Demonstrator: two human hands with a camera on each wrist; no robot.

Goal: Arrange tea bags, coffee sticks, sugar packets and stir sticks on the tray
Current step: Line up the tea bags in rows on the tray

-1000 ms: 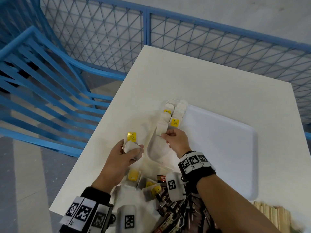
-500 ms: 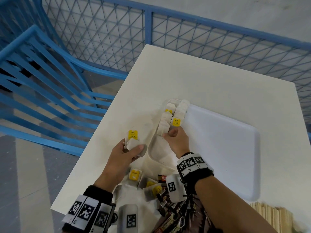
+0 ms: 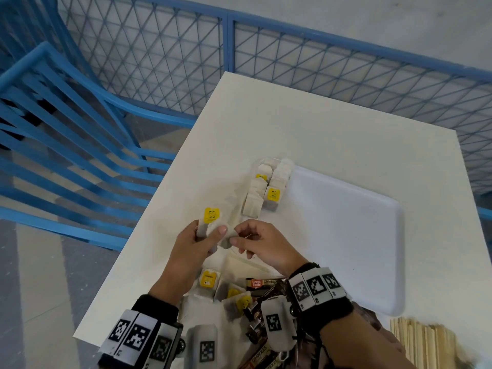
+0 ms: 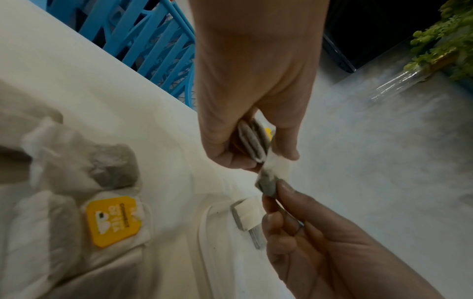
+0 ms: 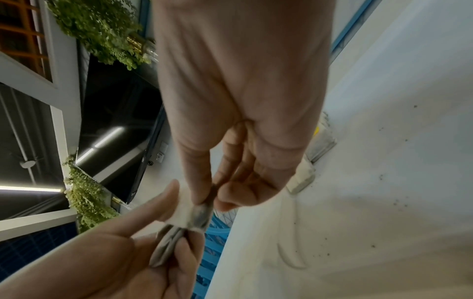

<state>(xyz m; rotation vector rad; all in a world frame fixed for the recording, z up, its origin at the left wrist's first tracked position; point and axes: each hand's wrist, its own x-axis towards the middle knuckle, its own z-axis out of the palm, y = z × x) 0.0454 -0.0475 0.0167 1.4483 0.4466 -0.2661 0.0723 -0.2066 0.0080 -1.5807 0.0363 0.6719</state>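
Observation:
My left hand (image 3: 210, 234) grips a small stack of tea bags (image 3: 211, 217) with a yellow tag on top, just left of the white tray (image 3: 346, 235). My right hand (image 3: 234, 237) meets it and pinches one tea bag (image 3: 225, 243) at the stack's edge between thumb and forefinger. The left wrist view shows the stack of tea bags (image 4: 252, 141) edge-on in my left hand (image 4: 256, 161), and the pinched tea bag (image 4: 267, 182) below it. In the right wrist view, my right hand (image 5: 207, 202) holds that tea bag (image 5: 200, 215). Two rows of tea bags (image 3: 266, 190) stand in the tray's far left corner.
Loose tea bags (image 3: 210, 280) and dark coffee sticks (image 3: 263, 283) lie near the table's front edge, under my wrists. Wooden stir sticks (image 3: 426, 342) lie at the front right. A blue chair (image 3: 66, 129) stands left of the table and a blue mesh fence (image 3: 292, 62) behind it.
My right hand left the rows on the tray, came back toward me and took hold of one bag from the stack. My left hand kept its grip and shifted slightly right.

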